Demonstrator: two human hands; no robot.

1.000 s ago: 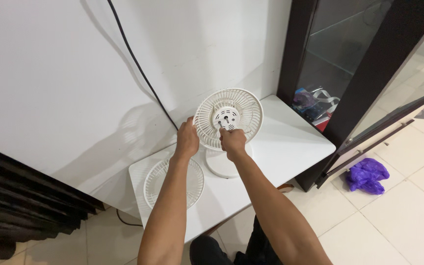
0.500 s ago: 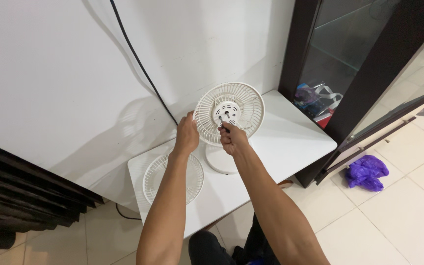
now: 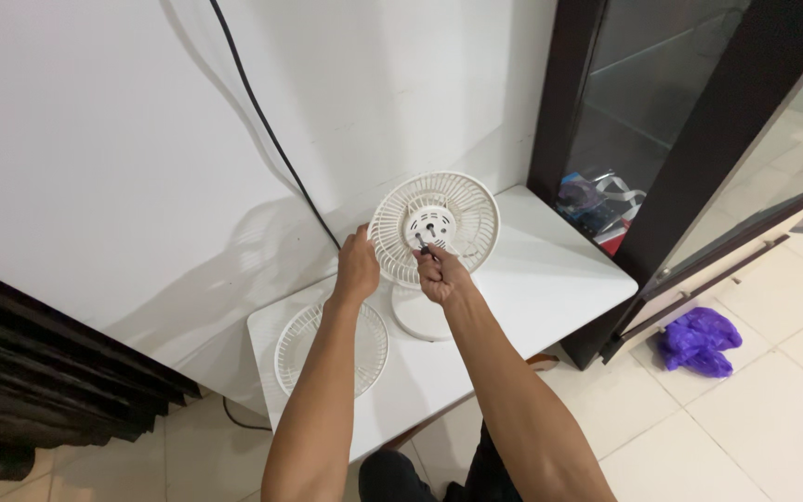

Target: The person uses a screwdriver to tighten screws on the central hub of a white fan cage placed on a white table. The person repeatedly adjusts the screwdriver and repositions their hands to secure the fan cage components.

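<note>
On white table [image 3: 550, 279] by the wall: white fan w/ rear grille [image 3: 457, 209] upright on round base [image 3: 415, 316], blade off, hub w/ shaft bare at centre. Left hand [image 3: 357, 265] closed round grille's left rim. Right hand [image 3: 439, 272] pinched shut on small dark tool [image 3: 423, 247], tip at hub's lower left. Loose front grille [image 3: 332, 346] lies flat on table, left of base. Black cable [image 3: 262, 121] runs down wall behind. Right: dark glass cabinet [image 3: 690, 130], bags inside on shelf; crumpled purple plastic bag [image 3: 696, 339] on tile floor, well apart.
</note>
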